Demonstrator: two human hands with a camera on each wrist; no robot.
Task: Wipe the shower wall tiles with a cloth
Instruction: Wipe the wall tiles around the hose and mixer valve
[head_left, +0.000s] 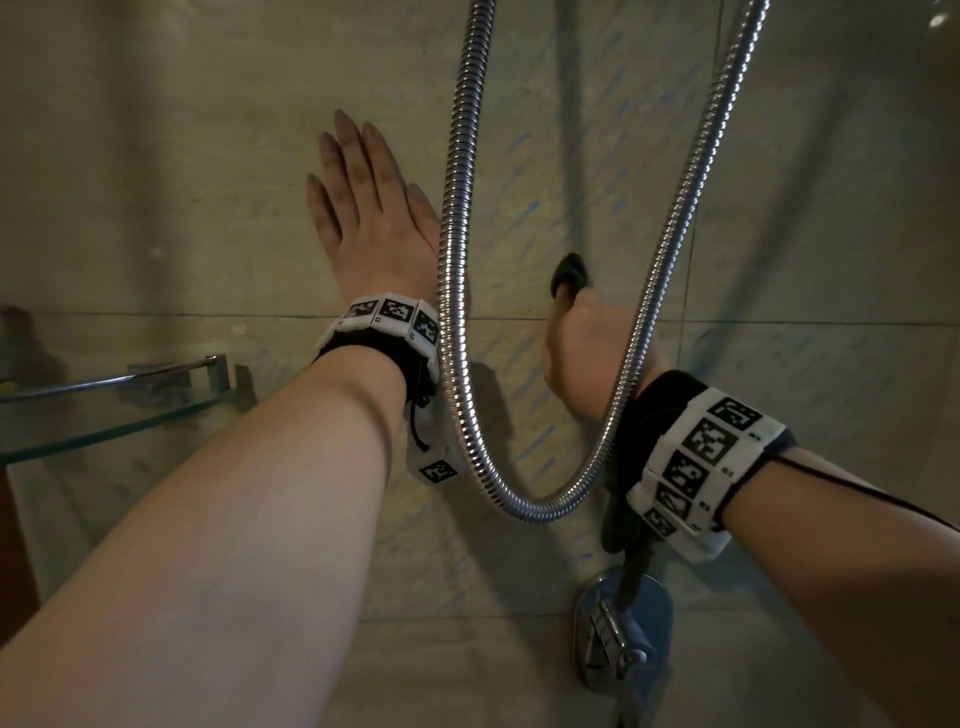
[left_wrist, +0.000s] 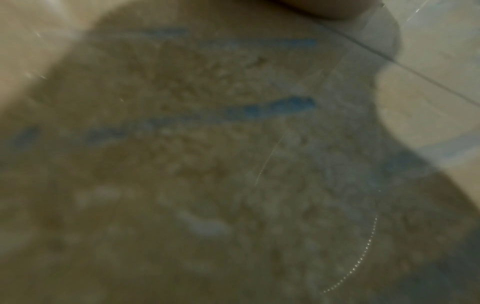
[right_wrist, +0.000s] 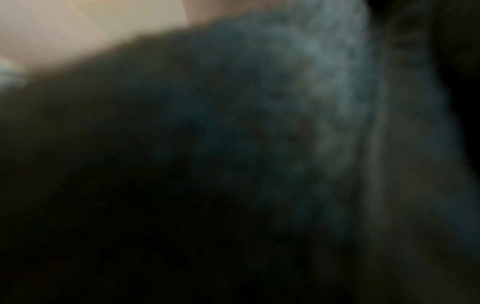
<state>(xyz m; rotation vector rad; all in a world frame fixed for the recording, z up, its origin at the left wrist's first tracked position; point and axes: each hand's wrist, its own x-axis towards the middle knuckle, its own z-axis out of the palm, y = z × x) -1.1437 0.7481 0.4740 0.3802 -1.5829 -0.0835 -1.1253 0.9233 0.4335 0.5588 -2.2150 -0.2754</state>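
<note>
Forearms up front; our left hand (head_left: 363, 208) lies flat, fingers straight, bracing on the wall tiles (head_left: 156, 156), while our right hand (head_left: 587, 348) at 3 o'clock grips the cloth (head_left: 571, 270), scrubbing behind the shower hose (head_left: 457, 260).

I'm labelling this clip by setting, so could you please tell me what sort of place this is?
Most likely a bathroom shower: beige wall tiles, a looping metal shower hose, a chrome mixer tap below, and a glass corner shelf.
</note>
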